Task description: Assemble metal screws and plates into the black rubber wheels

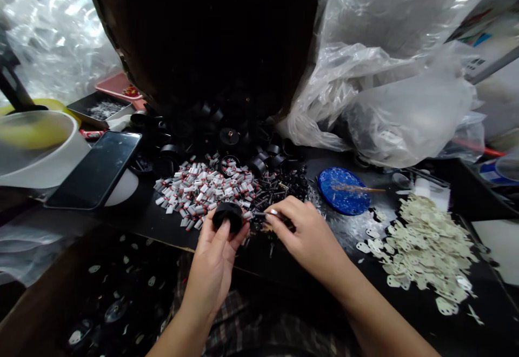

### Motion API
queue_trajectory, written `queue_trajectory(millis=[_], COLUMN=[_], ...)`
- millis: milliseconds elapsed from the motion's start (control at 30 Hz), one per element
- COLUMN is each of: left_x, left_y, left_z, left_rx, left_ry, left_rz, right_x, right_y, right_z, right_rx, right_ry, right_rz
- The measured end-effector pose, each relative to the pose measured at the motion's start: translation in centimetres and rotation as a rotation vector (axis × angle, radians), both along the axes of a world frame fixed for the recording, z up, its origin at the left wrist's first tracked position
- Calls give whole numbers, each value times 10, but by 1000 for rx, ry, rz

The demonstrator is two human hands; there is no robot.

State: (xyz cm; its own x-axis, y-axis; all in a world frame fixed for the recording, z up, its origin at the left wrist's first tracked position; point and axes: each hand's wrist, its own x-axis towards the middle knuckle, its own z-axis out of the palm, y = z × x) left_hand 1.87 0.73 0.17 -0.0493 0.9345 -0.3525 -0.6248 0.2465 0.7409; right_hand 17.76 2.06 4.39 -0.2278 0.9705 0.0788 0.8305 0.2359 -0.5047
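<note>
My left hand grips a round black plastic cap, its hollow side tilted up toward me. A small grey-and-red part shows by its fingertips. To the right, my right hand pinches a thin metal pin-like piece, whose far end points at the cap; its exact kind is too small to tell. Just beyond the hands lies a heap of small grey-white parts with red ends. Beside it, a pile of dark springs and small black pieces lies partly behind my right hand.
A blue lid with a stick across it and a heap of flat cream tabs lie to the right. A phone leans beside a white tub at left. Black caps spill from a large dark box; plastic bags crowd behind.
</note>
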Motion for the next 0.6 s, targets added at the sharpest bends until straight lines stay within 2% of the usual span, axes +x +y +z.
queue_trajectory(millis=[100,333,600], left_x=[2,1,16], left_y=[-3,-10,-12], left_z=[-1,-7,7], left_rx=[13,119,-45], left_ry=[39,262,120], left_rz=[-42,-120,-114], right_x=[5,10,11], right_y=[-6,-8,-18], right_z=[5,9,8], right_rx=[-31,11,-78], right_ry=[110,-43,287], right_rz=[-22,71,-82])
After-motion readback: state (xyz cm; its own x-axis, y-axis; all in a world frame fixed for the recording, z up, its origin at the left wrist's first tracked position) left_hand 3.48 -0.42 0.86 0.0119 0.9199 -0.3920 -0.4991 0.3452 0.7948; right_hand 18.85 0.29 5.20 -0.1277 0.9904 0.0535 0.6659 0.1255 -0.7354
